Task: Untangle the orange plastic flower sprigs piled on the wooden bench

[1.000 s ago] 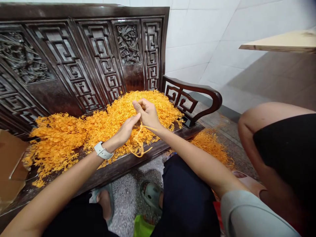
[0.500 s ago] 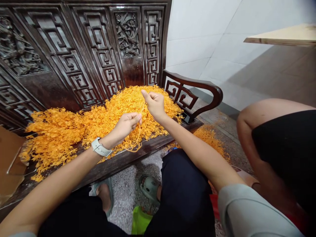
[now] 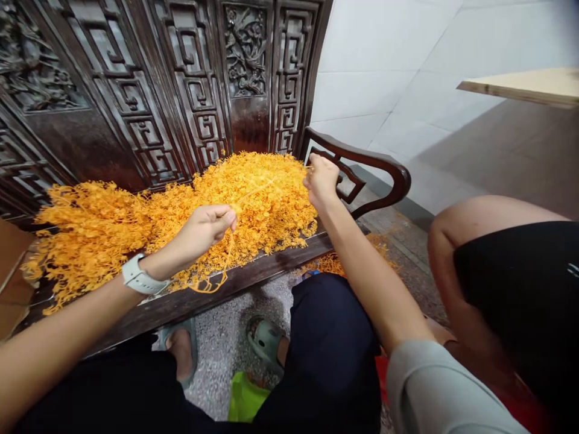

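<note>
My left hand (image 3: 210, 226) pinches a thin orange strand (image 3: 256, 191) over the front of a large orange heap (image 3: 266, 211) of stringy, knotted-looking pieces. The strand runs up and right toward my right hand (image 3: 323, 181), whose fingers are closed on it near the bench's armrest. It looks stretched between the two hands, blurred in places. Below my left hand a loose length of the strand (image 3: 210, 286) hangs down and loops at the bench's front edge. What the orange material is made of, I cannot tell.
The heap lies on a dark carved wooden bench (image 3: 271, 271) with an openwork armrest (image 3: 398, 181). A cardboard piece (image 3: 13, 277) stands at left. More orange strands (image 3: 332, 263) lie on the floor. Another person's knee (image 3: 456, 229) is at right, below a wooden board (image 3: 525, 87). A green item (image 3: 246, 398) lies near my feet.
My hands have moved apart: the right one to the right, the left one to the left and slightly down. The strand between them now spans a wider gap.
</note>
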`<action>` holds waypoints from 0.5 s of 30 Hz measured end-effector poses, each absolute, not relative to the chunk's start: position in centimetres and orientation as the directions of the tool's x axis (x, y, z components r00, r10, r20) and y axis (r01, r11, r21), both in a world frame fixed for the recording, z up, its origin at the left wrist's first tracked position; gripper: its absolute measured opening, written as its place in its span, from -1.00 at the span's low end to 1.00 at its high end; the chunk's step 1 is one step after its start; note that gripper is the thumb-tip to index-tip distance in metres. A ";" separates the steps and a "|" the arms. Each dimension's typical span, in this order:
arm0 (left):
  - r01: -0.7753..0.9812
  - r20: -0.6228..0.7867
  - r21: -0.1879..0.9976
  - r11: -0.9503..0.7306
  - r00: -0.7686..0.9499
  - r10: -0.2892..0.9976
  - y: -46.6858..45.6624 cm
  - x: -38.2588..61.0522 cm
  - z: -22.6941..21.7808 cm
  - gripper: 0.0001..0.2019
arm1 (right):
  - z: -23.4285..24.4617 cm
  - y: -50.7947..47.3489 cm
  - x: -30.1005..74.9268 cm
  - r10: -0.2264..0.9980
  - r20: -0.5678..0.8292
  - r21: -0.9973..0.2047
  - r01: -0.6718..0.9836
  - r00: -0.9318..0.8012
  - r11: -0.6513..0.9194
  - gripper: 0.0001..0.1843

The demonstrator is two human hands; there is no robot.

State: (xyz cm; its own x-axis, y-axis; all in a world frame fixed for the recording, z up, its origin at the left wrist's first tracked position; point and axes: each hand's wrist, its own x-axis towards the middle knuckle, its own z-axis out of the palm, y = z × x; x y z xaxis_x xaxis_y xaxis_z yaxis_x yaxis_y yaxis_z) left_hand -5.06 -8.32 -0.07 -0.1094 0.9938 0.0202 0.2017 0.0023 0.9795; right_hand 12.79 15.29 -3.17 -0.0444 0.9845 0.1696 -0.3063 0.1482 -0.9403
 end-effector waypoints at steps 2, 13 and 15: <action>0.189 0.000 0.982 0.030 -0.155 0.988 -9.2 -6.1 -0.7 -0.61 | -3.9 15.8 13.3 0.983 0.147 -0.961 -0.252 -0.114 0.115 -0.40; 0.055 0.029 0.998 -0.009 -0.370 0.929 -7.3 -8.2 -2.0 -0.60 | -2.7 11.5 7.4 0.822 0.300 -0.940 -0.003 -0.484 0.342 -0.31; 0.038 0.084 0.996 -0.075 -0.364 0.928 -5.9 -8.1 -1.5 -0.62 | -2.2 8.8 6.3 0.689 0.277 -0.959 -0.144 -0.670 0.246 -0.36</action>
